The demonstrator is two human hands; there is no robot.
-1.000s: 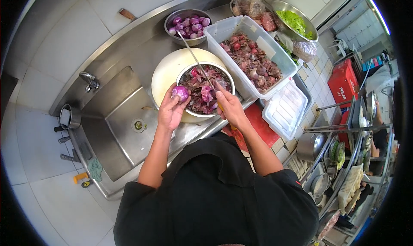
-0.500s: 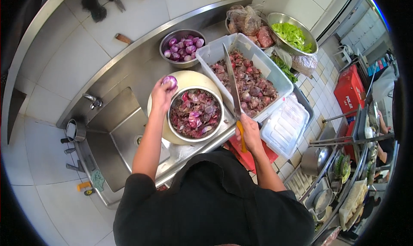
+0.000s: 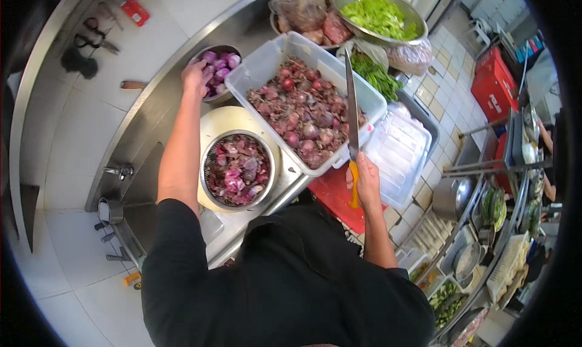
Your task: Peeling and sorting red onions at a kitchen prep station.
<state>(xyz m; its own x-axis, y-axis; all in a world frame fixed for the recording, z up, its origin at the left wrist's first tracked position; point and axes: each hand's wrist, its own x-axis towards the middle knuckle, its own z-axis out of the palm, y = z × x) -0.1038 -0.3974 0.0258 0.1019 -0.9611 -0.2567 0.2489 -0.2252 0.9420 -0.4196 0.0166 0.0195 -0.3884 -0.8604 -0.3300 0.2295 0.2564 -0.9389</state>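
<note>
Left hand (image 3: 195, 77) fingers at onion bowl (image 3: 213, 54) rim, state unclear; right hand (image 3: 362, 178) fingers gripping knife (image 3: 351, 113).

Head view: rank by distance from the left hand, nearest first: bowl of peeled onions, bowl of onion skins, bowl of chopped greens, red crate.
From the left hand:
1. Bowl of peeled onions, at the fingertips, back of the counter.
2. Bowl of onion skins, nearer the person, on the round board.
3. Bowl of chopped greens, far right along the counter.
4. Red crate, on the floor beyond the counter.
</note>
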